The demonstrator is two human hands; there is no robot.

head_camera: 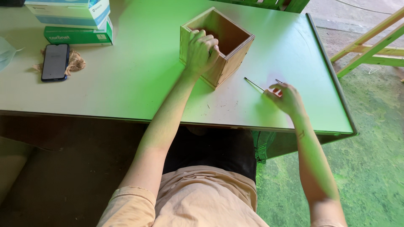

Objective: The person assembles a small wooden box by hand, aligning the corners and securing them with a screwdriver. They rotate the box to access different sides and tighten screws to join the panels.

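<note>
Wooden box [227, 44], open at the top and square in shape, stands on a pale table [139, 80], toward the far edge and a little right of the middle. It is turned so that one corner points at the person. The person's left hand [201, 52] rests over the box's near-left wall, fingers curled over the rim and closed on that wall, with the thumb side on the outside face.

The right hand [284, 97] lies on the table nearer the right edge, well apart from the box. Its fingertips are pinched together on a thin metal rod [254, 84], which lies flat on the tabletop and points away toward the box. A second short metal tip shows just beyond the fingers; whether it belongs to the same piece cannot be told.

Near the far left corner, a dark phone [55, 62] lies face up on a crumpled tan cloth [75, 62]. Behind it sits a flat green carton [80, 35] with a white and blue carton [71, 10] stacked on top. A pale face mask [6, 52] peeks in at the left edge.

Beyond the table's right edge, light wooden frames [370, 46] lean over a concrete floor [370, 147]. The person wears a peach short-sleeved shirt [198, 201].
</note>
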